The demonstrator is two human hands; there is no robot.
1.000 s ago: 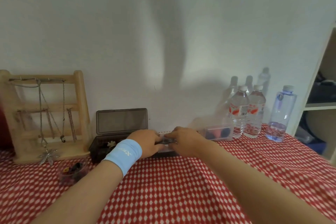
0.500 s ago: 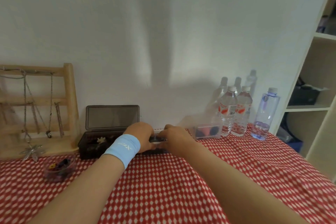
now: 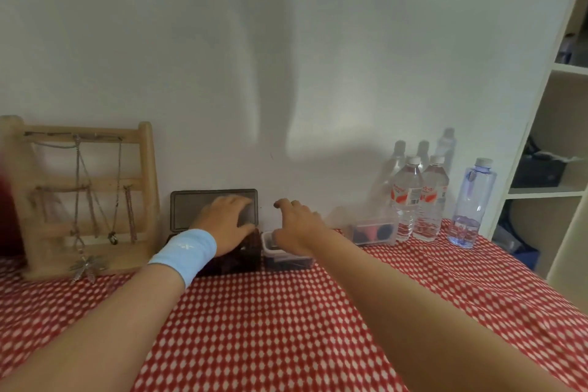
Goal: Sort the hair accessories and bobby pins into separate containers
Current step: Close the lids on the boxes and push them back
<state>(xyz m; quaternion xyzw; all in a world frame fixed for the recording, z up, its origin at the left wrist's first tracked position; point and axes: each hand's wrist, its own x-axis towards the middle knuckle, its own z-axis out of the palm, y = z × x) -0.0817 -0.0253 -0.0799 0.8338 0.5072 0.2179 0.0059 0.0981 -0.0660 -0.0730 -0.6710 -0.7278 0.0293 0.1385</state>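
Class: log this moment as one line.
left hand: open, over dark box | right hand: open, over pin tub

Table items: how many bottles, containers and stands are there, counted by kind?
Red-labelled water bottles: 2
Blue-tinted bottle: 1
Dark lidded box: 1
Clear containers: 2
Wooden jewellery stand: 1
Total: 7

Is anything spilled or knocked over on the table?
Nothing looks spilled or tipped. The three bottles stand upright, the dark box sits open with its lid up, and the wooden jewelry stand is upright too.
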